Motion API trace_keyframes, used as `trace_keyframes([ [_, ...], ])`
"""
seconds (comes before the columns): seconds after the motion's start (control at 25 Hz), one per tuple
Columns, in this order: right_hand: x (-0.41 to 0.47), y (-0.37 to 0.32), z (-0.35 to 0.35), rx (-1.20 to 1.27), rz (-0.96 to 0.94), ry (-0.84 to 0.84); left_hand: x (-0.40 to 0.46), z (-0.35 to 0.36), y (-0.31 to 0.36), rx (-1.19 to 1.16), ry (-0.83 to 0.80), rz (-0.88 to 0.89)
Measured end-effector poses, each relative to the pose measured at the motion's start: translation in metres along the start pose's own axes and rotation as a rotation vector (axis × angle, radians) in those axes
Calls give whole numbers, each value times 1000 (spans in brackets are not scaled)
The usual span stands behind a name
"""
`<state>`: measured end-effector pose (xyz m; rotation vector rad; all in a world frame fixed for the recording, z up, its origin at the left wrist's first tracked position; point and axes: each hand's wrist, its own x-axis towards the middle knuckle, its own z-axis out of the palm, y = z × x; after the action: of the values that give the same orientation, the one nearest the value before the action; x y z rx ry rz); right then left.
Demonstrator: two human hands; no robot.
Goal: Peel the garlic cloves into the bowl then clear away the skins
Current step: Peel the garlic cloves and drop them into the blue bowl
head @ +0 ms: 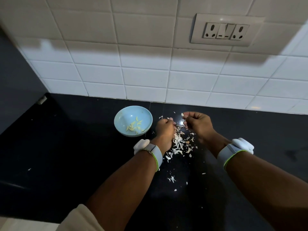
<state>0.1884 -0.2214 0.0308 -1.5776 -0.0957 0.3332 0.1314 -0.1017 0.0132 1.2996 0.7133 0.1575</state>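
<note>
- Nearest the camera, a pale sleeve (80, 219) covers the left upper forearm; both forearms reach away over the black counter (50, 155), each with a white wristband (154, 153).
- The right hand (198, 125) is pinched around a small garlic clove (182, 114), whose pale tip shows above the fingertips at the far side of the hand.
- The left hand (165, 129) is curled closed just left of it; something pale shows at its fingertips, but whether it grips skin or clove cannot be told.
- A loose heap of garlic skins (180, 144) lies on the counter between the two wrists, with stray flakes scattered nearer the camera.
- The light blue bowl (120, 119) stands left of the hands, near the tiled wall (141, 75), and holds a small pile of peeled cloves (134, 126).
- Judged from this, peeling is well under way, with one clove in hand. No unpeeled cloves are plainly visible on the counter. Clearing the skins is not yet begun.
</note>
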Motion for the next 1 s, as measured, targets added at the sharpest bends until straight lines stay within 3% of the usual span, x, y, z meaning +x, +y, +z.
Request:
trace_keyframes([
  [0.12,6,-5,27,-225,-88,-74,-2,-10,-18,229,-26,74],
  [0.32,17,-11,91,-494,-204,-171,-5,-33,-21,400,-65,90],
  [0.48,19,-8,121,-506,-166,-195,2,-53,-25,458,-50,165],
  [0.72,12,4,86,-479,-140,-153,4,-64,-24,417,-89,151],
  [0.84,10,14,61,-663,-196,-174,1,-62,-27,450,-44,209],
  [0.92,5,19,48,-802,-262,-284,-4,-62,-26,399,68,272],
  [1.0,-3,19,43,-867,-237,-520,-4,-67,-25,348,148,316],
])
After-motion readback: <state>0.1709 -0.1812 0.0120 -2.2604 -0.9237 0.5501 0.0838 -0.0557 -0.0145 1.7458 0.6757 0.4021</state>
